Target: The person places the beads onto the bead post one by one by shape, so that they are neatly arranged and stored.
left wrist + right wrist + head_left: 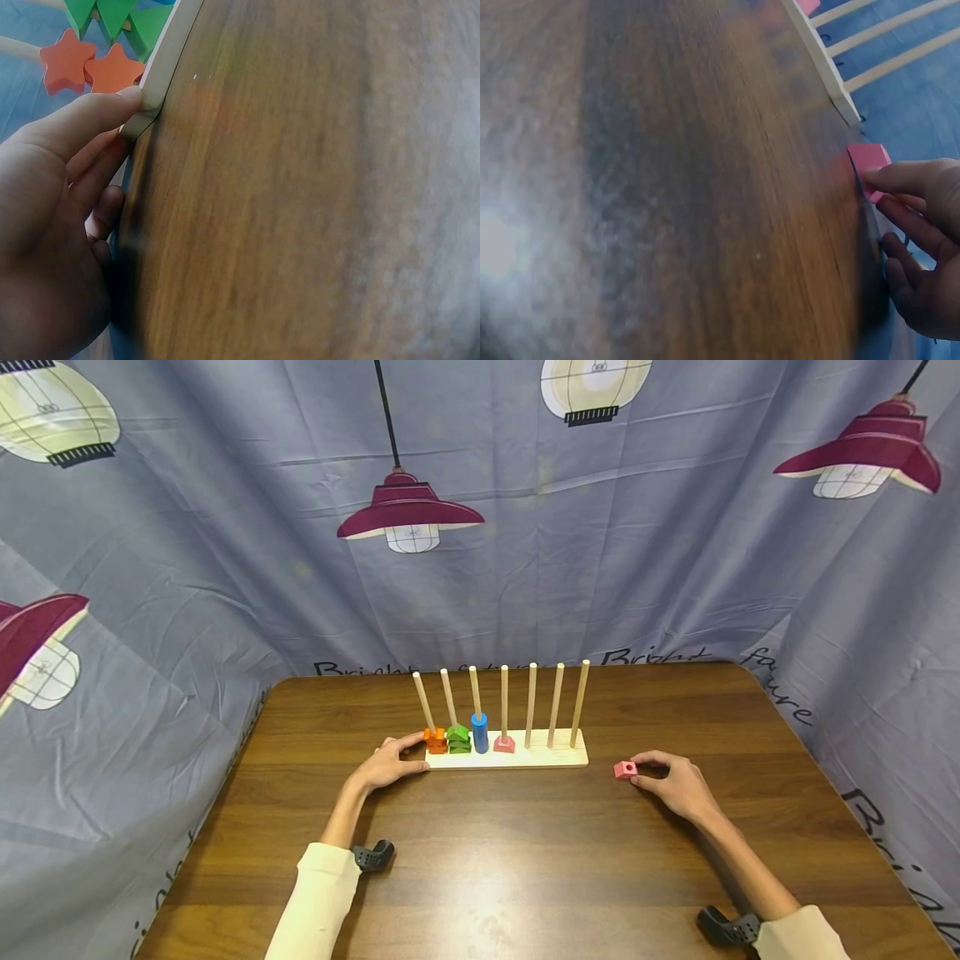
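Observation:
A pale wooden peg board (540, 759) with several upright rods stands across the table. Its left end is gripped by my left hand (386, 766), thumb at the front corner (64, 202). Beside those fingers, orange star blocks (435, 742) sit on the first rod. Green blocks (458, 740) are on the second, a blue cylinder stack (480, 734) on the third, and a pink block (504, 744) on the fourth. To the right of the board, my right hand (677, 783) pinches another pink block (626, 770) with a hole, between thumb and fingers, low over the table.
The three right-hand rods (556, 706) carry no blocks. The brown wooden table (510, 860) extends in front of the board. A grey-blue curtain (510, 585) with printed lamps hangs behind the table and along its sides.

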The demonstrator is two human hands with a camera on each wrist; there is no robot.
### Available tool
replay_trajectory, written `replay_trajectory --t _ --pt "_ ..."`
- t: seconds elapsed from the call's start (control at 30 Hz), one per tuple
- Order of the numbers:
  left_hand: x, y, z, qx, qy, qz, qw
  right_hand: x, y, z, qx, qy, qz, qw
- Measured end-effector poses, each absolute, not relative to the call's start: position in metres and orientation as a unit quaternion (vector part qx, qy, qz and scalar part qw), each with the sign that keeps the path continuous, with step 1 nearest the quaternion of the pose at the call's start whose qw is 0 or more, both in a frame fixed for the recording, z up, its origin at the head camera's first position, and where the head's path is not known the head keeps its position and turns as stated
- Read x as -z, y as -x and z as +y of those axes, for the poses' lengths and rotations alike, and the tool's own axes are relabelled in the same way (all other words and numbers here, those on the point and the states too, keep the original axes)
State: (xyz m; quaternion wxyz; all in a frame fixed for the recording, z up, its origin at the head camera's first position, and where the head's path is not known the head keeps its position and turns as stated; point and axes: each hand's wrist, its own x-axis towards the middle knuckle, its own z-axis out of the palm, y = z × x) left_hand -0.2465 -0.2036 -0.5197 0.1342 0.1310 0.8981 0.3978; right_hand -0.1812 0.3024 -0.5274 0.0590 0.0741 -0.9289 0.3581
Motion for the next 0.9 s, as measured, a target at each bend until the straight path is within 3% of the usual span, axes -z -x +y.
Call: replay_trajectory --t 0.3,0.9 --pt "0.519 0.245 -0.203 -0.398 -0.131 0.898 0.133 0.503 0.185 0.279 -0.425 -0.106 -0.895 0.082" --pt "0.519 0.246 -0.203 -0.399 -0.131 0.899 0.128 0.383 0.199 0.175 -0.512 -0.19 -0.822 0.164"
